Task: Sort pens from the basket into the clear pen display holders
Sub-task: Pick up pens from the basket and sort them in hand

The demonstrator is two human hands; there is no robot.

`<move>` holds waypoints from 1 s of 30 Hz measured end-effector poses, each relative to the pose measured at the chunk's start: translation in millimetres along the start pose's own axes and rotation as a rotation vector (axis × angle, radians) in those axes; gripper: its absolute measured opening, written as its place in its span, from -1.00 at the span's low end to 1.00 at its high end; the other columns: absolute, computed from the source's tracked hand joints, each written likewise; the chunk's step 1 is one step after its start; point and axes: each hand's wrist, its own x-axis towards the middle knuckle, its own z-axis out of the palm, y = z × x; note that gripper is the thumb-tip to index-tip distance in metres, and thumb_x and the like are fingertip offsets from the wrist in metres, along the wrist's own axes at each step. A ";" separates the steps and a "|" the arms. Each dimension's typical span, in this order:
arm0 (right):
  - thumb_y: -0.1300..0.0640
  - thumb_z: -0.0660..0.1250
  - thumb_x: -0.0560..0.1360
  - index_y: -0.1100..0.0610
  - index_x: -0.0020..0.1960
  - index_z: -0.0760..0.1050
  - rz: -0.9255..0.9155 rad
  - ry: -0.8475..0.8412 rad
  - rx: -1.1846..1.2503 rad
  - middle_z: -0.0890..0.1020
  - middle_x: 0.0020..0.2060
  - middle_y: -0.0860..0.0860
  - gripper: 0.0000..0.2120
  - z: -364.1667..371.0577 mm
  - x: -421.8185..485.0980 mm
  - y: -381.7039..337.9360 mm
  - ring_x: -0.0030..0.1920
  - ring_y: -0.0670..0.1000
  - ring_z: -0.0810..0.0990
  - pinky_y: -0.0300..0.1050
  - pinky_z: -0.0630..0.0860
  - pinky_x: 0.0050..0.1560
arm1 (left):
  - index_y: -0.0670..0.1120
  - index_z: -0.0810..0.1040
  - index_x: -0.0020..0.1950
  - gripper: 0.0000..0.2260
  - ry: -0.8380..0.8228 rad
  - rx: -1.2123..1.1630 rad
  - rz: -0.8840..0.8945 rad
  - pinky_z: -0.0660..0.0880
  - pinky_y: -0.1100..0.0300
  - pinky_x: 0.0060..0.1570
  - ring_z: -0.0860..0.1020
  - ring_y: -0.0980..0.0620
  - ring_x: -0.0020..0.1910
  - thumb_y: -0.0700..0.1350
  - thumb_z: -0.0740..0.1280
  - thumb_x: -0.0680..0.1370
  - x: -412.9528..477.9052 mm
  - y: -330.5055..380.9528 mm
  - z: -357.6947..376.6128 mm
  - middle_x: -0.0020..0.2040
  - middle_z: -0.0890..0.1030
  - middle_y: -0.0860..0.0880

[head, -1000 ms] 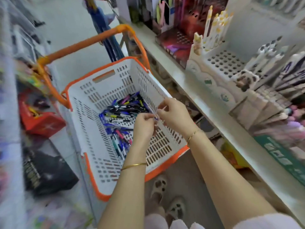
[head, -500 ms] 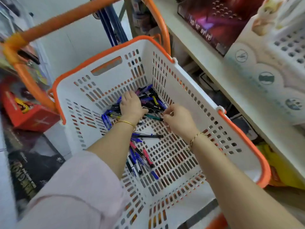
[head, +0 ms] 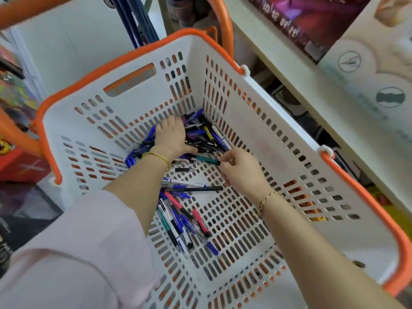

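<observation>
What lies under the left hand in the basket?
A pile of pens on the basket floor; the left hand rests on it. Pens directly beneath the palm are hidden.

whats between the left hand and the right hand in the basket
A teal plastic pen with black ends lies between the left hand and the right hand, one end reaching the right hand. The head view shows it.

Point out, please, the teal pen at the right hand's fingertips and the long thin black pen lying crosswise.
teal pen [head: 207, 160]: head view, middle of its barrel.
long thin black pen [head: 205, 188]: head view, middle of its shaft.
</observation>
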 end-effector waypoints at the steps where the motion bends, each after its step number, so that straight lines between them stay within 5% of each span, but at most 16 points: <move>1: 0.23 0.19 0.57 0.05 -0.01 0.45 0.000 0.003 0.003 0.61 -0.12 0.02 -0.89 -0.2 -0.5 0.3 -0.19 0.07 0.63 0.09 0.61 -0.10 | -0.22 0.22 0.43 -0.05 0.012 -0.011 0.014 0.28 -0.05 0.33 0.33 -0.19 0.33 0.31 0.49 0.28 0.9 0.9 2.0 0.33 0.35 -0.20; 13: 0.20 0.20 0.57 0.10 0.04 0.49 0.040 0.012 0.033 0.61 -0.13 0.05 -0.88 -0.2 1.3 9.2 -0.19 0.08 0.63 0.12 0.61 -0.11 | -0.21 0.22 0.44 -0.10 -0.031 -0.087 0.123 0.27 -0.06 0.32 0.32 -0.19 0.34 0.24 0.50 0.32 0.9 5.2 23.3 0.34 0.38 -0.21; 22: 0.23 0.18 0.55 0.08 0.00 0.47 0.045 -0.006 0.015 0.60 -0.15 0.05 -0.88 0.0 -0.3 13.6 -0.18 0.08 0.62 0.14 0.61 -0.10 | -0.21 0.37 0.17 -0.41 -0.089 -0.168 0.133 0.49 0.03 -0.17 0.56 -0.20 -0.02 0.08 0.53 0.34 -11.7 21.2 14.0 0.02 0.58 -0.19; 30: 0.22 0.19 0.56 0.07 0.00 0.46 0.027 0.006 0.050 0.60 -0.13 0.05 -0.89 -3.0 -4.0 10.5 -0.15 0.07 0.61 0.10 0.61 -0.07 | -0.13 0.34 0.11 -0.64 -0.169 -0.165 0.093 0.39 0.10 -0.21 0.50 -0.13 -0.10 0.03 0.38 0.49 -24.0 25.5 -6.1 -0.12 0.46 -0.06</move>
